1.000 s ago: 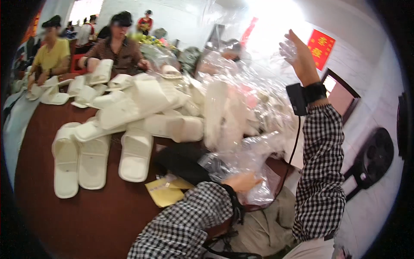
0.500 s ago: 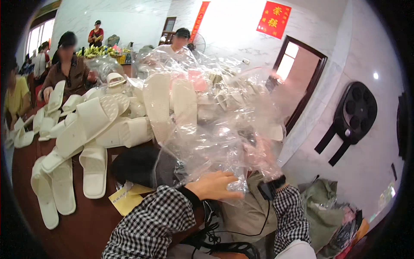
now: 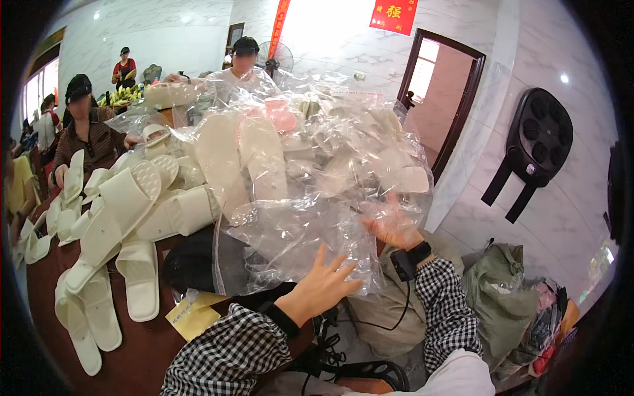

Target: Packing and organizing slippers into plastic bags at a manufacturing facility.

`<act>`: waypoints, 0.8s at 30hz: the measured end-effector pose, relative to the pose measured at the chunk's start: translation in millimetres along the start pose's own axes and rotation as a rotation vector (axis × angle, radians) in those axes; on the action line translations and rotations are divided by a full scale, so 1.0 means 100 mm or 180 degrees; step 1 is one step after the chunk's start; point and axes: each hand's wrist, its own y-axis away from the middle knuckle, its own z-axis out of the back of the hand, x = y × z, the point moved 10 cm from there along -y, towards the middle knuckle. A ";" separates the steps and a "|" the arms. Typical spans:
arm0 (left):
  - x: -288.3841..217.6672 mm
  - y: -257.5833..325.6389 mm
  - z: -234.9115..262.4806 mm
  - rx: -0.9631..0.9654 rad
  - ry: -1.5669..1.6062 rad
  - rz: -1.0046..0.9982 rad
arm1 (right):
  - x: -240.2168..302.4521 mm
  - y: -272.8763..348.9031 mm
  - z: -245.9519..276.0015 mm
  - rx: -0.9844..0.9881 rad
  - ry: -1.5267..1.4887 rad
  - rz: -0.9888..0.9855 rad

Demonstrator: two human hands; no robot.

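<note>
A large clear plastic bag (image 3: 297, 228) lies over the heap of slippers in front of me. My left hand (image 3: 320, 284) rests at its near edge, fingers spread and gripping nothing. At the bag's right side, my right hand (image 3: 394, 231) is closed on the thin film, which partly covers its fingers. Beyond my hands, a pair of cream slippers (image 3: 262, 158) lies soles up under clear plastic. A pink piece (image 3: 281, 115) shows through at their far end. Left of the bag, a dark rounded thing (image 3: 195, 261) is partly covered by the film.
Loose cream slippers (image 3: 125, 204) pile up on the brown table (image 3: 178, 366) at left, beside a yellow paper (image 3: 193, 315). Co-workers (image 3: 86, 125) stand or sit across the table. Cloth sacks (image 3: 495, 297) and a black cable (image 3: 376, 327) lie near my right arm.
The plastic bag has settled lower and flatter over the heap. My left hand's fingers have spread and lifted. Across the table, a person now has a hand raised by a wrapped bundle.
</note>
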 end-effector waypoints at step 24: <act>0.69 0.18 0.65 -0.0319 -0.0979 0.1373 | 0.61 0.24 0.59 -0.0449 0.2545 0.1346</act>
